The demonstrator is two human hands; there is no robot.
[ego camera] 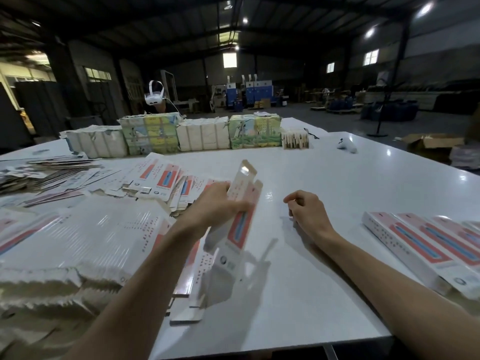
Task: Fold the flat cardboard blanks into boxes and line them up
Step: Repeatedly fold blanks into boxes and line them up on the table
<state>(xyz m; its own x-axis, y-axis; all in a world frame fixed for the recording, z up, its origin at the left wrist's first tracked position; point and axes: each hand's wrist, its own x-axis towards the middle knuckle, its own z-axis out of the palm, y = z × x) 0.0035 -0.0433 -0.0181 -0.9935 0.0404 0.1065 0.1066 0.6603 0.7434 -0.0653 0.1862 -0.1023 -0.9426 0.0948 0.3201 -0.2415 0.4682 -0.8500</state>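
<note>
My left hand (220, 203) grips a long white and red cardboard blank (240, 224) near its middle and holds it tilted above the white table (324, 178), its upper end flap pointing away from me. My right hand (306, 211) hovers just right of it with fingers loosely curled and nothing in them. A row of folded boxes (426, 245) lies side by side at the right. Flat blanks (166, 183) are heaped at the left centre, and a thick stack of blanks (78, 237) lies in front of me on the left.
Bundled packs of printed cardboard (181, 133) stand in a row across the far side of the table. A white controller (346, 145) lies at the far right. A person with a white headset (155, 97) is behind the packs. The table's near edge (285, 345) runs below my arms.
</note>
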